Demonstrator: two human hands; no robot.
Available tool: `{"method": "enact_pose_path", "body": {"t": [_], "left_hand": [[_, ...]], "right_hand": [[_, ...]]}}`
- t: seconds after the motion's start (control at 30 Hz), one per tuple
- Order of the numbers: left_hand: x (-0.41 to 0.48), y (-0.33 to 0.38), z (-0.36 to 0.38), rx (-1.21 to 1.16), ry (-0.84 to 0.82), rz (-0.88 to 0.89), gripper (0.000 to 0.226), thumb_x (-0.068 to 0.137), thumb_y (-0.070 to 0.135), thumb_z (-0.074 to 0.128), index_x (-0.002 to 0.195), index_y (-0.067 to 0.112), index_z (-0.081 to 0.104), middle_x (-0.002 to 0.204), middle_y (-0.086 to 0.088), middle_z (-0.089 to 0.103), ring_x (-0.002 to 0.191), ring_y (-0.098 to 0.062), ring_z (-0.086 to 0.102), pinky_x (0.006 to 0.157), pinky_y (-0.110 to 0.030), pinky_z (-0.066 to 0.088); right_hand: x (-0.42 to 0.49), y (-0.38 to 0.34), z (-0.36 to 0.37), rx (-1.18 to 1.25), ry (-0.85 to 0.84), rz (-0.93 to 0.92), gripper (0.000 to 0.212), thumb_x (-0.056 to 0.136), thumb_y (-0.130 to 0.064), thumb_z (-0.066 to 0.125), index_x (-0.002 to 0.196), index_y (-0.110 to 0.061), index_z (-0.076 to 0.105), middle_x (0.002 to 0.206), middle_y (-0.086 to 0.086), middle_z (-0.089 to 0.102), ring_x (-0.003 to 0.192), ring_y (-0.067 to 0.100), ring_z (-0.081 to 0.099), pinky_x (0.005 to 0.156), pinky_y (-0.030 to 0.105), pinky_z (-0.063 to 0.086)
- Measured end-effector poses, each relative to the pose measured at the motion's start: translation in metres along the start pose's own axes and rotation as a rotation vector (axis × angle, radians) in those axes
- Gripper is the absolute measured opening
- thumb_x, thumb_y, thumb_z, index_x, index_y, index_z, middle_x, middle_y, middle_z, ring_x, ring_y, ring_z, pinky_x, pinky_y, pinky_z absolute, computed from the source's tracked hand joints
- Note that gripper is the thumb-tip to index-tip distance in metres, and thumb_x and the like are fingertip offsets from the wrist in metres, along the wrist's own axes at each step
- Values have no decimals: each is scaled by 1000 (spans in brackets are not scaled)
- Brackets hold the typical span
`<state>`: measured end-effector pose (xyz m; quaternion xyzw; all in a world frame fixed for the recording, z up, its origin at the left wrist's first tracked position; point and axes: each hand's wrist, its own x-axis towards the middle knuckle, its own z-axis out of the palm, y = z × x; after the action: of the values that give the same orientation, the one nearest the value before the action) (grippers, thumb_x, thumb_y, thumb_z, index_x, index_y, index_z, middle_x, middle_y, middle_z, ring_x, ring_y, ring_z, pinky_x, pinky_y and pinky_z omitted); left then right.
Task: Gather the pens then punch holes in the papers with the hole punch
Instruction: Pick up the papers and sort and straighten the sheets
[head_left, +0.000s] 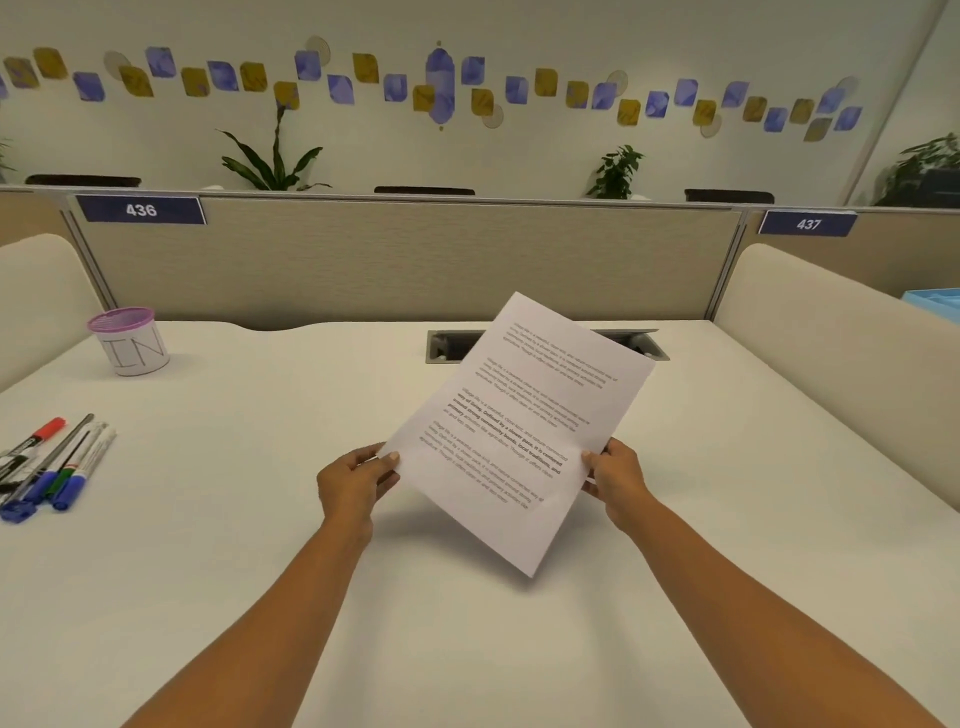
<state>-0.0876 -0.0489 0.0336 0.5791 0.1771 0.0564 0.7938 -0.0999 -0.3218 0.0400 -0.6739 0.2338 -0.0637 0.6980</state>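
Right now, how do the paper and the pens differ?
The paper is held tilted above the desk, pinched by the left hand and right hand; the pens lie bunched on the desk, untouched. The paper is white with black print; the pens show red, blue and green caps. Neither is in the cup.

This is an office. A long white desk (208, 571) has a low tan wall (415, 260) at the back, like the walls between work seats. Blue signs on it show seat numbers, 436 (141, 210) and 437 (808, 224). A grey hatch (449, 347) is cut into the desk top. A bunch of pens (62, 467) lies near a cup (136, 343), and there is a printed paper (519, 431). Green plants (272, 166) stand behind the tan wall. Blue and yellow shapes (441, 85) dress up the far wall.
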Motion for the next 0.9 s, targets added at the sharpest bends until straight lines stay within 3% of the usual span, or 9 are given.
{"method": "enact_pose_path", "body": {"t": [0.17, 0.43, 0.63, 0.9], "left_hand": [[3, -6, 6, 58, -14, -30, 16, 77, -5, 69, 93, -3, 65, 79, -13, 67, 66, -18, 66, 56, -14, 56], [11, -13, 1, 112, 27, -57, 17, 77, -7, 67, 94, -5, 64, 81, -14, 66, 68, -20, 65, 55, -13, 56], [23, -12, 13, 187, -6, -72, 17, 79, -7, 66, 95, -5, 64, 86, -17, 65, 68, -21, 64, 56, -14, 56], [62, 1, 64, 417, -112, -38, 3, 81, -3, 65, 84, -2, 64, 85, -18, 64, 63, -19, 61, 48, -13, 53]], "right_hand": [[10, 6, -23, -26, 85, 32, 37, 90, 5, 40, 122, -7, 54, 121, 12, 60, 103, 31, 59, 81, 39, 51], [24, 15, -53, -106, 273, 150, 36, 85, 5, 36, 112, -5, 57, 119, 20, 59, 99, 36, 58, 86, 46, 50], [35, 14, -51, -90, 290, 188, 34, 86, 6, 37, 113, -2, 57, 121, 20, 58, 107, 39, 58, 89, 47, 50], [57, 12, -51, -172, 273, 157, 29, 84, 5, 37, 103, -1, 58, 114, 21, 60, 87, 30, 54, 64, 30, 45]]}}
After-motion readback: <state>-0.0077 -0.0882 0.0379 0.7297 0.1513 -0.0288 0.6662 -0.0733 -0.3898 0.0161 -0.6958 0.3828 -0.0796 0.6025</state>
